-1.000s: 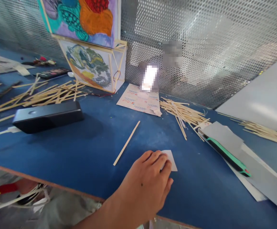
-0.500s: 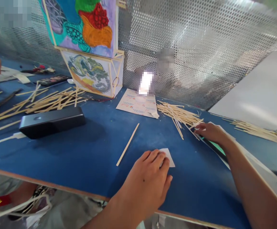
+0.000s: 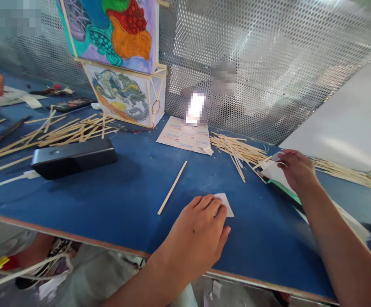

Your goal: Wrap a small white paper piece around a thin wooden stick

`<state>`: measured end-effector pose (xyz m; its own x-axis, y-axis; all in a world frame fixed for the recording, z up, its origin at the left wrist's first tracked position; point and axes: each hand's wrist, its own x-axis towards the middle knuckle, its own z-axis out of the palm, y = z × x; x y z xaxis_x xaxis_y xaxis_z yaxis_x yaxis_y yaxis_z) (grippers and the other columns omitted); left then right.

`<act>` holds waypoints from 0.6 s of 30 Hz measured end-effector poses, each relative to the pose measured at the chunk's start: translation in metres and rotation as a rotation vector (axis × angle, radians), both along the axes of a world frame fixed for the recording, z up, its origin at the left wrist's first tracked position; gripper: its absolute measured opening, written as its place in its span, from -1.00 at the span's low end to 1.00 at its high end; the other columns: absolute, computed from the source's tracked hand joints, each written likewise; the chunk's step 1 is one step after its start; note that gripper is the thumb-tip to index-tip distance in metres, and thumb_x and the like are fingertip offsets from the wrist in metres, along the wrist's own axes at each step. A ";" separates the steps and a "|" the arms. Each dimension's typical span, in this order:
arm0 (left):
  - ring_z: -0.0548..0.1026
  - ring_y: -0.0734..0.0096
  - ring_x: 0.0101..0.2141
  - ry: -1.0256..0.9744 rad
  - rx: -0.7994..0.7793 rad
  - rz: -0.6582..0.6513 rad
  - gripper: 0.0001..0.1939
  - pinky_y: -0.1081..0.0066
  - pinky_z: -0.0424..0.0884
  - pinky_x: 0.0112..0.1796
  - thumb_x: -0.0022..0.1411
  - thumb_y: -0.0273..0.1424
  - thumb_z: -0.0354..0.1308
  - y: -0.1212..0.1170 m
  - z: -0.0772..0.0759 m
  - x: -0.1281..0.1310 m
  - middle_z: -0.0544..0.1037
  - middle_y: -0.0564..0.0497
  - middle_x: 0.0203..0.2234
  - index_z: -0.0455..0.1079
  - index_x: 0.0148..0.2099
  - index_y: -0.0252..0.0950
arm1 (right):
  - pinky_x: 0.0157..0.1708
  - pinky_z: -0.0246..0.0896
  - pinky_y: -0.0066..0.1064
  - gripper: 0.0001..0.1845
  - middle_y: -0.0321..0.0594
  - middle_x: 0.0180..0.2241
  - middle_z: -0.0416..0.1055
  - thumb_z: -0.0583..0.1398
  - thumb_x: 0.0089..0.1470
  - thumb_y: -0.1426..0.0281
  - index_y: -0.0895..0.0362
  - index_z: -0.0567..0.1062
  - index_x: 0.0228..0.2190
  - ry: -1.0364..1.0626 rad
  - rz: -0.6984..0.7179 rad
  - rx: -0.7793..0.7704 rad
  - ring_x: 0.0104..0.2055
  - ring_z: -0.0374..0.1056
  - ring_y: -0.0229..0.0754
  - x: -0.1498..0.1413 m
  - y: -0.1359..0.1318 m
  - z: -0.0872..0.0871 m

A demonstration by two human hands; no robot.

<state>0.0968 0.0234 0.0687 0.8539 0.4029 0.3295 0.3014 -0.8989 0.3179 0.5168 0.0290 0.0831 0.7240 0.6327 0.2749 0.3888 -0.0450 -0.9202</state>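
Left hand (image 3: 198,228) flat, pinning a small white paper scrap (image 3: 225,205) on the blue surface (image 3: 108,192), right hand (image 3: 296,168) pinching grey paper sheets (image 3: 276,171), which could nudge nearby thin bamboo sticks (image 3: 239,151) astray.

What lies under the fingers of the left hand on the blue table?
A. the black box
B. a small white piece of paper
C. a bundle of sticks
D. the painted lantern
B: the left hand rests flat with its fingertips on the small white piece of paper.
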 end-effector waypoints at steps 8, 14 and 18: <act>0.36 0.21 0.23 0.001 -0.015 -0.003 -0.66 0.12 0.31 0.23 0.54 -0.30 -0.08 0.000 0.000 0.000 0.48 -0.05 0.17 0.33 0.22 -0.30 | -0.17 0.50 -0.26 -0.74 -0.16 -0.10 0.50 0.27 0.34 0.26 0.13 0.51 -0.02 0.051 0.235 -0.081 -0.15 0.49 -0.16 -0.036 -0.002 0.018; 0.37 0.20 0.21 -0.005 -0.025 -0.006 -0.68 0.11 0.30 0.23 0.54 -0.29 -0.09 0.000 0.001 -0.001 0.48 -0.07 0.15 0.34 0.18 -0.29 | -0.08 0.47 -0.18 -0.77 -0.15 -0.07 0.50 0.28 0.32 0.26 0.16 0.53 -0.09 -0.320 0.292 -0.334 -0.10 0.47 -0.13 -0.077 0.049 0.014; 0.36 0.21 0.22 -0.003 -0.024 -0.002 -0.67 0.11 0.27 0.26 0.55 -0.29 -0.11 0.000 0.002 -0.002 0.47 -0.07 0.14 0.34 0.18 -0.30 | -0.01 0.44 -0.08 -0.64 -0.12 -0.01 0.48 0.29 0.30 0.21 0.15 0.50 0.03 -0.558 0.417 -0.476 -0.04 0.46 -0.07 -0.112 0.110 0.005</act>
<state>0.0945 0.0234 0.0703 0.8537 0.4091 0.3222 0.2988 -0.8915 0.3404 0.4050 0.1386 0.0876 0.2426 0.9569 0.1593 0.8514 -0.1314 -0.5078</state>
